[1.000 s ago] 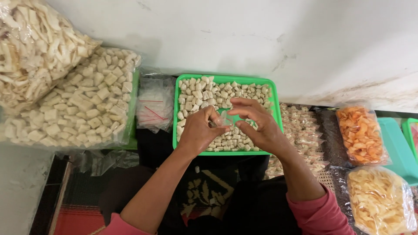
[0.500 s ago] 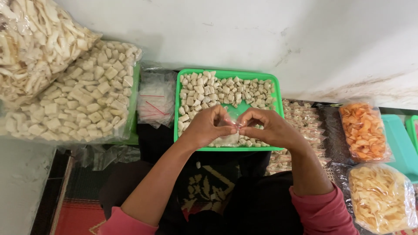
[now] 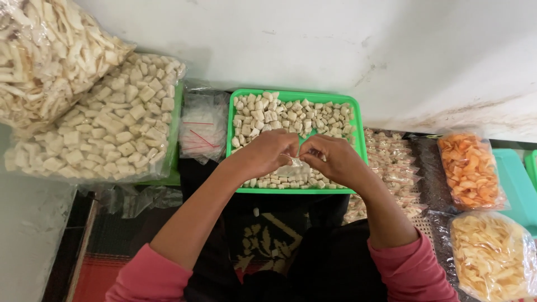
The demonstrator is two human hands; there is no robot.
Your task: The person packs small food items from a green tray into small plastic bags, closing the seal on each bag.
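A green tray (image 3: 361,146) full of small pale cube-shaped snack pieces (image 3: 279,117) lies in front of me against the wall. Over its near half, my left hand (image 3: 268,153) and my right hand (image 3: 330,159) meet, both pinching the top of a small clear plastic bag (image 3: 293,168) that holds a few pale pieces. The bag hangs between my fingertips just above the tray's pieces. Most of the bag is hidden by my fingers.
A stack of small clear bags with red strips (image 3: 201,128) lies left of the tray. Big bags of pale cubes (image 3: 106,128) and pale chips (image 3: 45,56) sit far left. Small filled packets (image 3: 391,168) lie to the right, beside bags of orange crackers (image 3: 470,170) and yellow crackers (image 3: 492,257).
My hands came together from apart and closed on the small bag's top, then shifted slightly toward me over the tray. The view tilted a little.
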